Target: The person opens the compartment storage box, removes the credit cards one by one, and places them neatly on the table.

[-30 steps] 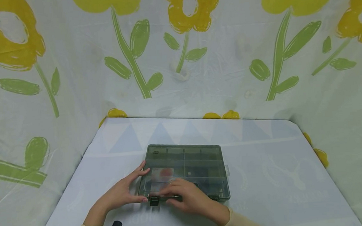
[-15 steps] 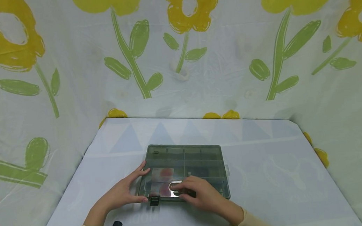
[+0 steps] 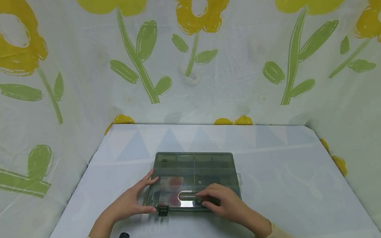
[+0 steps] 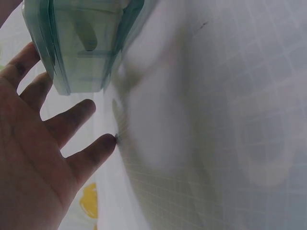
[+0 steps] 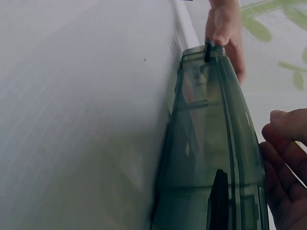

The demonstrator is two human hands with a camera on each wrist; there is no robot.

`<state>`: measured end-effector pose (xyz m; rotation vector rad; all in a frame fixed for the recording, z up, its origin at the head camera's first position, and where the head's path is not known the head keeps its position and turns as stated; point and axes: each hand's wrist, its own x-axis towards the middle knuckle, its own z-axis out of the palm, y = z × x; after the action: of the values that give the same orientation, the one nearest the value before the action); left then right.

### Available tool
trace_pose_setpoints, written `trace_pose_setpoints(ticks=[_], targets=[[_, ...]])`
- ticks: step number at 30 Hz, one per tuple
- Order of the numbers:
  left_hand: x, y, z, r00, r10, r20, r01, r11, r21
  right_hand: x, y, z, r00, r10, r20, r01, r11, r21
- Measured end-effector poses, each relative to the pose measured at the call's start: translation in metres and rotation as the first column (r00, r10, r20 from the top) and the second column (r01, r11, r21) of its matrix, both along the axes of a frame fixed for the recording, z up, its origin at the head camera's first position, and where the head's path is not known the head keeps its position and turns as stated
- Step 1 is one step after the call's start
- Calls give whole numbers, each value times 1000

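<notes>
A flat translucent green compartment box (image 3: 180, 162) lies on the table with its lid down. My left hand (image 3: 126, 202) rests at its left front corner, thumb and fingers spread and touching the side. Beside the thumb, a black latch (image 3: 163, 211) sticks out at the front edge. My right hand (image 3: 224, 201) is over the front right part of the lid, fingers loosely bent and holding nothing. In the right wrist view, a second black latch (image 5: 219, 201) stands at the near front. Through the lid show reddish round shapes (image 3: 176, 181) and a long rounded shape (image 3: 187, 196).
The box stands on a white table (image 3: 281, 186) with pale blue print. A flower-patterned white cloth (image 3: 233, 71) encloses the back and sides. A clear tab (image 3: 239, 179) juts from the box's right side.
My right hand has slid to the right along the front of the box, from near the left latch, uncovering the long rounded shape. My left hand and the box have stayed in place.
</notes>
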<state>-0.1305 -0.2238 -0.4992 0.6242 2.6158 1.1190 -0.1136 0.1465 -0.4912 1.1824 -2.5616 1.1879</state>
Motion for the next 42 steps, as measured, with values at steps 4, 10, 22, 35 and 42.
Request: trace_pose_setpoints(ticks=[4, 10, 22, 35, 42], targets=[[0, 0, 0, 1000, -2, -4, 2, 1000, 7, 1, 7, 2, 999, -37, -7, 37, 999, 17], [0, 1, 0, 1000, -5, -6, 5, 1000, 16, 1, 22, 2, 995, -100, -15, 100, 994, 36], [-2, 2, 0, 1000, 1, -21, 0, 1000, 13, 1, 53, 1, 973, -219, -76, 223, 973, 52], [-1, 2, -3, 999, 3, -42, -2, 1000, 24, 2, 75, -1, 953, -291, -88, 297, 953, 61], [1, 0, -3, 997, -2, -82, 4, 1000, 30, 3, 86, -6, 949, -295, -115, 305, 948, 87]])
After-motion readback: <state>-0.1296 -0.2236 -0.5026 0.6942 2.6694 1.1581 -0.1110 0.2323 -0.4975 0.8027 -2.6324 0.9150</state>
